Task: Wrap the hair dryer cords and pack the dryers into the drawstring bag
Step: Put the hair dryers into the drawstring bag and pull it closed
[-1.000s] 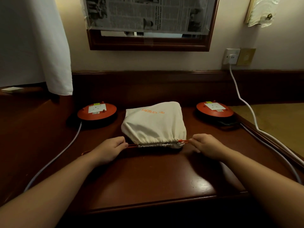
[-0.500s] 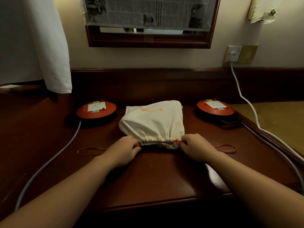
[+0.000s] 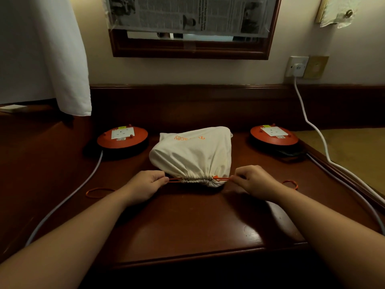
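A cream drawstring bag [image 3: 192, 152] with orange lettering lies bulging on the dark wooden desk [image 3: 187, 226], its gathered mouth facing me and cinched tight. No hair dryer is visible; the bag hides its contents. My left hand [image 3: 145, 184] pinches the orange drawstring [image 3: 174, 180] just left of the mouth. My right hand [image 3: 253, 180] pinches the orange string on the right side. Slack loops of the string trail on the desk behind each hand, at the left [image 3: 98, 192] and the right [image 3: 290, 183].
Two round orange extension reels sit at the back, one left [image 3: 123, 136] and one right [image 3: 274, 135], each with a grey cable running toward me. A white cable [image 3: 308, 119] drops from the wall socket [image 3: 296, 66]. A white cloth [image 3: 52, 59] hangs at left.
Both hands went in to the bag's mouth half a second ago and have now drawn apart a little, each pulling its string taut sideways. The bag stays in place.
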Demonstrator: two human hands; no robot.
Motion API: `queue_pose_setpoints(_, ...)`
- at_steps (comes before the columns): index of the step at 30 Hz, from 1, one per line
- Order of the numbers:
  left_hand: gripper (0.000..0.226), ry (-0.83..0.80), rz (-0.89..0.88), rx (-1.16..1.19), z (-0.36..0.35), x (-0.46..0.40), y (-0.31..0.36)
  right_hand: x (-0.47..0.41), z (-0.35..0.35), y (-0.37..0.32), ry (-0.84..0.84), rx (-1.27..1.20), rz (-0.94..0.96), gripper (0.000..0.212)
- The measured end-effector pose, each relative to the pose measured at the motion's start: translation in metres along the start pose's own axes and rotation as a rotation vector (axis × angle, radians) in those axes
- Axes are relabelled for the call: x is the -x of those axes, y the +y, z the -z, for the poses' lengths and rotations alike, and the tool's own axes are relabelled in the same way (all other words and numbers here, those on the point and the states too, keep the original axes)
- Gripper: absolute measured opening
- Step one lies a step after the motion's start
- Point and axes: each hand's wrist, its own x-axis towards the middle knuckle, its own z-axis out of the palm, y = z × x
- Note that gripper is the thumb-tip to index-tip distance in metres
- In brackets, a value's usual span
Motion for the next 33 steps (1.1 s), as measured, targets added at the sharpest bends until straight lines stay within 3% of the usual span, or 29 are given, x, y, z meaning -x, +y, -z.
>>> queue_pose_setpoints(9,0.035,0.019,0.014,-0.065,0.006,0.01,-0.006,0.005,0.003,0.009,-0.008,0.003,-0.083,0.033)
queue_pose_setpoints(14,0.019,-0.125,0.1,-0.203,0.026,0.012,0.002,0.01,0.011,0.013,-0.122,0.14,-0.109,0.027)
queue_pose_setpoints(19,0.011,0.078,0.017,-0.292,0.074,-0.002,0.01,-0.02,0.038,0.007,0.207,0.13,-0.142,0.033)
queue_pose_setpoints(21,0.009,0.178,-0.033,-0.372,0.095,-0.019,0.013,-0.041,0.053,-0.002,0.256,0.218,-0.131,0.04)
queue_pose_setpoints(25,0.012,0.169,-0.056,-0.539,0.129,-0.064,0.03,-0.089,0.078,-0.029,0.144,0.408,-0.203,0.029)
queue_pose_setpoints(27,0.015,0.109,-0.041,-0.617,0.134,-0.09,0.043,-0.113,0.083,-0.043,0.082,0.45,-0.216,0.035)
queue_pose_setpoints(31,0.021,0.082,-0.024,-0.622,0.122,-0.139,0.068,-0.154,0.078,-0.066,0.045,0.411,-0.158,0.04)
queue_pose_setpoints(33,0.035,0.093,0.037,-0.595,0.103,-0.158,0.076,-0.168,0.066,-0.07,0.017,0.366,-0.157,0.045)
